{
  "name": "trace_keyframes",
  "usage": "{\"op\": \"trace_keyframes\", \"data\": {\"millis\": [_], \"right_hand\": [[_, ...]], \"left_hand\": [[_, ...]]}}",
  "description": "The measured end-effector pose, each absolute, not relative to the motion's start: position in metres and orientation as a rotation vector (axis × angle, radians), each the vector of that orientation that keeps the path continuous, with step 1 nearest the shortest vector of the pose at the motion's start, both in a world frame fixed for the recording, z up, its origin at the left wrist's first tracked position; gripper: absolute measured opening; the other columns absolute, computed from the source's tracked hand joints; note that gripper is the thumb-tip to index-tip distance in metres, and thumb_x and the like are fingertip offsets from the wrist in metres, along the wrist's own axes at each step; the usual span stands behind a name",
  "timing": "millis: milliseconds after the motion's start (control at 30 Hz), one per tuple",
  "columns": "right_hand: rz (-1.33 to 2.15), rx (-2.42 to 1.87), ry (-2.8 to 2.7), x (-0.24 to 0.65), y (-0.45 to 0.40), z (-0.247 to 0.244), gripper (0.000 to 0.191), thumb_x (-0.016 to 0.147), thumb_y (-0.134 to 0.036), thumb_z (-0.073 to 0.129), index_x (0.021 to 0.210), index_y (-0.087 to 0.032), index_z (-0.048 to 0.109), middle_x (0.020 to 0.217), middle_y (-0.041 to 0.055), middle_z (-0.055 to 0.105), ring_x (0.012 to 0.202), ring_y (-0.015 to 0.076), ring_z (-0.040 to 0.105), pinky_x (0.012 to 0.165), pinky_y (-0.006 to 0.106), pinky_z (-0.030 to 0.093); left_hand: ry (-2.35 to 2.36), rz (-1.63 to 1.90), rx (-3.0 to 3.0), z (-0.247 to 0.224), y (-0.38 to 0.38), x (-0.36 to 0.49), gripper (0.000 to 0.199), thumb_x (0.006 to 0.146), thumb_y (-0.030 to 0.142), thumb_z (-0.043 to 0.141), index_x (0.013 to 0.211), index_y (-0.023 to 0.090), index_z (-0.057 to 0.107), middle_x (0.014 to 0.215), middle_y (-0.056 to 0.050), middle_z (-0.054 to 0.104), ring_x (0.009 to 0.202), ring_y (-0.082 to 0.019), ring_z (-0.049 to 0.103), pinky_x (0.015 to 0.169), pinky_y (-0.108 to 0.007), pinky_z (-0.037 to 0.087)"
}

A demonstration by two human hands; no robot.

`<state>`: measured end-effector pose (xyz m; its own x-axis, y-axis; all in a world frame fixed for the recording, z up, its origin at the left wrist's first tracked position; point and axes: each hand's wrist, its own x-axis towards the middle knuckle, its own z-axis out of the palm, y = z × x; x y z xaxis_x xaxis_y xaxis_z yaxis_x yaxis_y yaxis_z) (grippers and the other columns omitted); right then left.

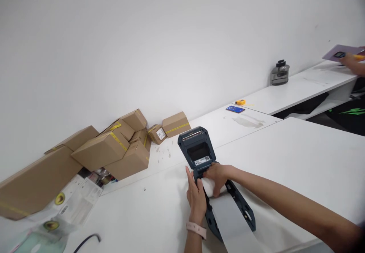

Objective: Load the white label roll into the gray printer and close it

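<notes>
You are bracing the printer, left hand straight-fingered, right hand curling over the white roll inside it, grip unclear, ideally keeping it square

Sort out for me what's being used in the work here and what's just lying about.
In use:
- the open printer, with the left hand against its side
- the paper roll inside it, under the right hand

Apparently just lying about:
- cardboard boxes
- phone
- tape measure
- bottle
</notes>
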<state>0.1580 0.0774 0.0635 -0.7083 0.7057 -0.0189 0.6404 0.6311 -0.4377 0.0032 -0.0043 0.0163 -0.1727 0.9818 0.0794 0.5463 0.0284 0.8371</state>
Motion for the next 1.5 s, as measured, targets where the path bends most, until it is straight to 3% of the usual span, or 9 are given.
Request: {"op": "trace_keyframes", "data": {"millis": [133, 267, 433, 533, 633, 933, 1233, 1333, 1500], "right_hand": [[0.793, -1.091, -2.835, 0.161, 0.081, 0.074, 0.075, 0.035, -0.049, 0.090, 0.103, -0.020, 0.075, 0.102, 0.0089, 0.075, 0.096, 0.0365, 0.071, 0.079, 0.041, 0.055], [0.942, -0.978, -2.819, 0.184, 0.071, 0.102, 0.070, 0.050, -0.044, 0.087, 0.115, -0.025, 0.069, 0.108, 0.0032, 0.073, 0.096, 0.0289, 0.071, 0.076, 0.033, 0.056], [1.171, -0.776, -2.386, 0.254, 0.048, 0.133, 0.063, 0.060, -0.043, 0.079, 0.118, -0.024, 0.063, 0.116, 0.0029, 0.070, 0.105, 0.0278, 0.066, 0.089, 0.034, 0.053], [1.217, -0.812, -2.000, 0.311, 0.037, 0.117, 0.075, 0.065, -0.046, 0.079, 0.132, -0.022, 0.055, 0.129, 0.0091, 0.065, 0.120, 0.0336, 0.060, 0.100, 0.040, 0.050], [1.262, -1.014, -1.653, 0.359, 0.031, 0.077, 0.084, 0.070, -0.045, 0.078, 0.144, -0.026, 0.044, 0.136, 0.0146, 0.062, 0.120, 0.0374, 0.061, 0.094, 0.043, 0.054], [1.294, -1.313, -1.420, 0.391, 0.027, 0.006, 0.076, 0.072, -0.046, 0.074, 0.140, -0.027, 0.048, 0.121, 0.0109, 0.070, 0.106, 0.0343, 0.069, 0.086, 0.043, 0.058], [1.066, -1.376, -1.730, 0.393, 0.035, 0.016, 0.080, 0.071, -0.049, 0.076, 0.144, -0.028, 0.050, 0.149, 0.0116, 0.054, 0.135, 0.0386, 0.051, 0.108, 0.050, 0.046], [0.820, -1.402, -1.696, 0.384, 0.022, 0.034, 0.066, 0.086, -0.052, 0.063, 0.147, -0.033, 0.047, 0.158, 0.0065, 0.043, 0.142, 0.0351, 0.043, 0.114, 0.050, 0.039], [0.713, -1.425, -2.072, 0.329, 0.009, 0.047, 0.042, 0.094, -0.031, 0.045, 0.132, -0.026, 0.063, 0.133, 0.0108, 0.067, 0.121, 0.0321, 0.064, 0.099, 0.047, 0.051]], "left_hand": [[1.707, 1.075, 1.450, 0.009, -0.004, 0.003, 0.073, 0.100, 0.054, 0.027, 0.160, 0.027, -0.005, 0.165, -0.008, 0.030, 0.148, -0.022, 0.035, 0.119, -0.039, 0.030], [1.628, 1.098, 1.379, 0.002, -0.002, 0.002, 0.077, 0.100, 0.057, 0.027, 0.160, 0.024, -0.006, 0.166, -0.010, 0.025, 0.151, -0.022, 0.030, 0.120, -0.038, 0.030], [1.571, 1.103, 1.401, 0.003, -0.001, 0.002, 0.082, 0.099, 0.061, 0.031, 0.159, 0.024, -0.010, 0.166, -0.011, 0.024, 0.152, -0.023, 0.026, 0.123, -0.040, 0.024], [1.581, 1.084, 1.429, 0.006, -0.002, 0.003, 0.080, 0.099, 0.059, 0.031, 0.160, 0.024, -0.006, 0.168, -0.010, 0.019, 0.154, -0.022, 0.021, 0.124, -0.039, 0.022], [1.601, 1.073, 1.461, 0.008, -0.002, 0.004, 0.078, 0.100, 0.055, 0.034, 0.160, 0.026, -0.004, 0.168, -0.008, 0.016, 0.154, -0.022, 0.019, 0.123, -0.040, 0.022], [1.688, 1.117, 1.455, 0.008, -0.001, 0.005, 0.078, 0.097, 0.051, 0.044, 0.161, 0.025, 0.006, 0.163, -0.011, 0.033, 0.150, -0.023, 0.032, 0.120, -0.040, 0.031], [1.760, 1.086, 1.482, 0.013, -0.003, 0.006, 0.072, 0.098, 0.047, 0.043, 0.160, 0.024, 0.014, 0.157, -0.014, 0.042, 0.144, -0.028, 0.042, 0.112, -0.043, 0.041], [1.823, 1.069, 1.528, 0.016, -0.003, 0.008, 0.068, 0.097, 0.045, 0.044, 0.158, 0.023, 0.023, 0.151, -0.017, 0.051, 0.139, -0.031, 0.049, 0.107, -0.045, 0.044], [1.871, 1.066, 1.604, 0.018, -0.004, 0.006, 0.065, 0.097, 0.040, 0.045, 0.156, 0.021, 0.029, 0.135, -0.016, 0.066, 0.129, -0.033, 0.059, 0.103, -0.044, 0.046]]}}
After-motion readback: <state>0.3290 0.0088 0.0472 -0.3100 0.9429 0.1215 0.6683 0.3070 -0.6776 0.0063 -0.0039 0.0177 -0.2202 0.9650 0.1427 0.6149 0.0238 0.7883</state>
